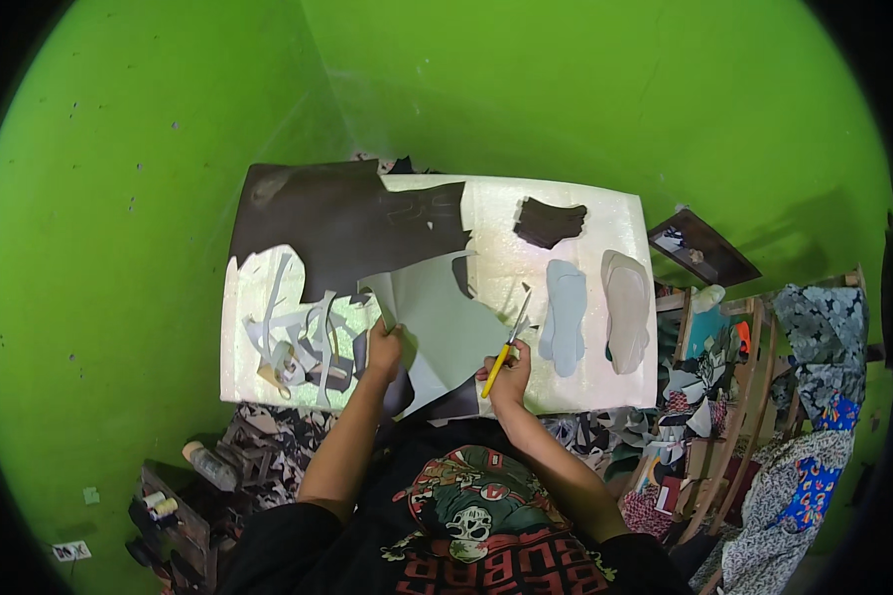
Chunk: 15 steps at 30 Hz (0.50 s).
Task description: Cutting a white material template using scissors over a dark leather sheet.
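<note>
My left hand [384,349] is closed on the left edge of a pale grey-green sheet [442,317], thumb on top. The sheet is flexible like leather and its near part is folded or lifted, with a lighter underside. My right hand [507,377], at the sheet's right edge, grips a slim yellow-handled tool [496,372] with a long, thin, pointed end facing away from me. Whether that end is a blade is hard to tell. To the right lie light blue-grey sole-shaped pieces [565,317] and a stack of beige sole-shaped pieces [625,312].
A large dark brown sheet [318,223] covers the far left of the pale tabletop [496,213]. Offcut strips [322,342] pile up at left; dark brown cut pieces [549,222] lie far right. Beyond the table are a wooden rack [744,416] with fabric and a green wall [566,89].
</note>
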Tool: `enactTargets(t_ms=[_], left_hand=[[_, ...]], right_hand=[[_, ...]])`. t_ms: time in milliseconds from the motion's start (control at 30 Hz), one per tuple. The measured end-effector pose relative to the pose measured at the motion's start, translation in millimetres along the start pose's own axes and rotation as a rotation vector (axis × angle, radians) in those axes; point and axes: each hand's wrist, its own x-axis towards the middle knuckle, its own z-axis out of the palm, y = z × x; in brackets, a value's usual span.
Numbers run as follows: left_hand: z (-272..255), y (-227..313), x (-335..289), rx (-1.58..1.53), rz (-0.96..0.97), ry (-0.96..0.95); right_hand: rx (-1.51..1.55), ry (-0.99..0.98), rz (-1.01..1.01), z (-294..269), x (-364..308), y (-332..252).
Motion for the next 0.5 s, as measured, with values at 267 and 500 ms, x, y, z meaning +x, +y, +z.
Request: enactTargets(t_ms=[267,500], left_hand=[[4.9,-19.6,-41.4,-0.280,-0.179,-0.318],[2.7,24.7,-47.8,-0.072,-0.290,-0.376]], right_hand=[[0.146,0.204,0.059,-6.5,-2.3,29.7],[0.155,0.231,0.033,0.1,-14.8,42.6]])
